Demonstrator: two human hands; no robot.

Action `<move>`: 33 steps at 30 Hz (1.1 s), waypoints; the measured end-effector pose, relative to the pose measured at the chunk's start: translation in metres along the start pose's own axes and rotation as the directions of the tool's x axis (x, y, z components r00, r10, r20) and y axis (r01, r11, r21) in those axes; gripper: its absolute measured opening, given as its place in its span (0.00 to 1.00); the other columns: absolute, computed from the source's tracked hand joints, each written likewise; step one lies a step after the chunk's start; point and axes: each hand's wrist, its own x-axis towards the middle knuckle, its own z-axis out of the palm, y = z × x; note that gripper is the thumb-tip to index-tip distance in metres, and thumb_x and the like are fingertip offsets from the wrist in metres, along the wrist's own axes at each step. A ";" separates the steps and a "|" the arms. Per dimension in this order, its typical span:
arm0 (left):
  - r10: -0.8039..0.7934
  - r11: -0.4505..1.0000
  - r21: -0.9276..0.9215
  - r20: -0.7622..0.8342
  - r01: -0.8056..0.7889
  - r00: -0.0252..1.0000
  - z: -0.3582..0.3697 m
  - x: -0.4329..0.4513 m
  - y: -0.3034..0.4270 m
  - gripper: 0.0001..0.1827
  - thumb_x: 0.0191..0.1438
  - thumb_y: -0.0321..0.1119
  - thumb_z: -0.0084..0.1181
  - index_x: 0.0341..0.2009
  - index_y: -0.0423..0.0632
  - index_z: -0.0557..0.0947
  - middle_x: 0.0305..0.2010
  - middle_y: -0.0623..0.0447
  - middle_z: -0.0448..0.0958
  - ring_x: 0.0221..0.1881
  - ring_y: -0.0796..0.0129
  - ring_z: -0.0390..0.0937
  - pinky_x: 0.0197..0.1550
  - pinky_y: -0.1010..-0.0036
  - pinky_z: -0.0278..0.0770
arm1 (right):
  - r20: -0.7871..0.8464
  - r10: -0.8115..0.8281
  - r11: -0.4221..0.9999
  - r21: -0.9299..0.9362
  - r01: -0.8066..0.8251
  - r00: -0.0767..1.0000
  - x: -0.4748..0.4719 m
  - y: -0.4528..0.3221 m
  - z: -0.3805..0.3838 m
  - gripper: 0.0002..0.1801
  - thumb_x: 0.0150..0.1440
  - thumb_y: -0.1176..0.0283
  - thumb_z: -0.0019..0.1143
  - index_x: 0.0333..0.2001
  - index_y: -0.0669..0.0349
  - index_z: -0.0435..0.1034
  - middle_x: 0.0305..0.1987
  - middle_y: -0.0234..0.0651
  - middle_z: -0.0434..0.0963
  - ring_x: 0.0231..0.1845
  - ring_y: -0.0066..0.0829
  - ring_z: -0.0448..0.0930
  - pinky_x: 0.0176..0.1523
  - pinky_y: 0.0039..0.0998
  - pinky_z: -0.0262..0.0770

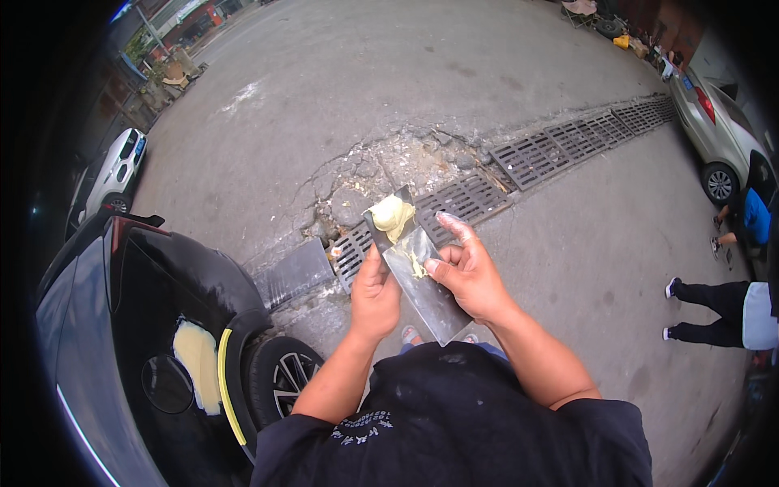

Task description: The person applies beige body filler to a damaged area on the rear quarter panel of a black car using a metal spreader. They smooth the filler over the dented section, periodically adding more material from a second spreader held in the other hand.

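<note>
My left hand [375, 301] grips the edge of a dark flat plate that carries a heap of pale yellow body filler [391, 216]. In my right hand [475, 277] is a grey metal spreader [429, 301], pinched with the thumb on its face. The spreader overlaps the lower part of the dark plate, and streaks of filler lie on it near my thumb. My right index finger is extended and coated with whitish residue. To the left stands a black car [182, 268] with a pale filler patch [198, 365] beside its round fuel flap [167, 383].
Yellow tape [230, 386] follows the arch over the car's wheel [289, 374]. Below my hands, a drain grate [462, 204] crosses broken pavement [401, 161]. A person in dark trousers [712, 310] stands at right, near a crouching person in blue [754, 216] and a silver car [709, 125].
</note>
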 end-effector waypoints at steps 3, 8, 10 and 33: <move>0.020 0.998 0.057 0.056 -0.023 0.998 -0.003 0.000 0.003 0.25 0.63 0.20 0.43 0.65 0.41 0.63 0.59 0.51 0.72 0.57 0.70 0.71 0.58 0.73 0.70 | 0.062 -0.112 0.989 0.106 0.105 0.992 0.002 -0.001 -0.002 0.41 0.56 0.80 0.58 0.69 0.61 0.45 0.32 0.29 0.71 0.32 0.14 0.72 0.38 0.19 0.69; 0.006 0.998 -0.065 0.050 -0.003 0.999 -0.002 -0.002 0.006 0.24 0.64 0.22 0.45 0.65 0.39 0.62 0.60 0.49 0.71 0.58 0.68 0.71 0.60 0.72 0.68 | 0.051 -0.156 0.986 0.076 0.151 0.986 0.009 0.005 -0.002 0.41 0.57 0.80 0.57 0.69 0.62 0.44 0.34 0.31 0.72 0.33 0.15 0.74 0.37 0.19 0.71; 0.027 0.990 -0.135 -0.013 -0.029 1.000 -0.003 -0.001 0.008 0.24 0.64 0.22 0.44 0.65 0.39 0.62 0.61 0.48 0.70 0.59 0.67 0.70 0.61 0.71 0.67 | 0.030 -0.081 0.996 0.033 0.080 0.996 0.009 0.007 -0.002 0.41 0.56 0.80 0.56 0.69 0.64 0.44 0.34 0.32 0.73 0.32 0.17 0.77 0.36 0.19 0.72; -0.139 0.961 0.265 0.205 0.082 0.969 -0.021 0.015 0.037 0.27 0.59 0.18 0.46 0.64 0.39 0.66 0.55 0.50 0.76 0.54 0.70 0.73 0.56 0.74 0.70 | 0.112 -0.324 0.922 -0.184 0.340 0.939 0.023 -0.003 -0.025 0.39 0.55 0.81 0.55 0.68 0.63 0.48 0.33 0.32 0.74 0.34 0.19 0.76 0.38 0.23 0.73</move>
